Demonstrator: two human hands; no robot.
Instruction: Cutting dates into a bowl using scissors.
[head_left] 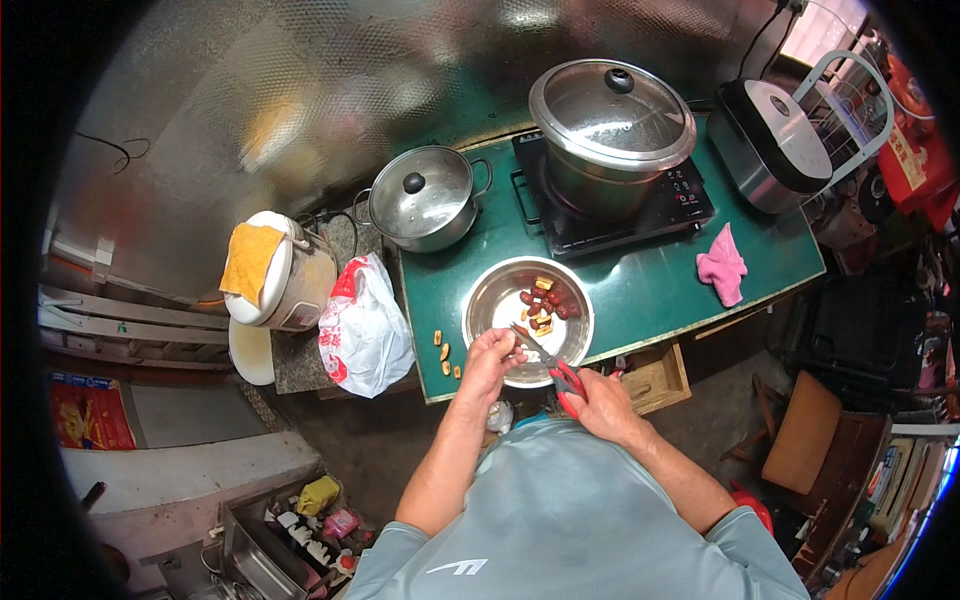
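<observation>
Red-handled scissors out over the steel bowl, and we're right above them!
We see dark blades slanting toward the left hand, its thumb and fingertips pressed together; what they pinch, if anything, is too small for us to tell. The right hand has its fingers curled round the handles. In the shiny round bowl sit glossy, wrinkled red dates among tan cut pieces; outward we go, to the smooth green tabletop, a glass-lidded pot and a dimpled metallic wall.
</observation>
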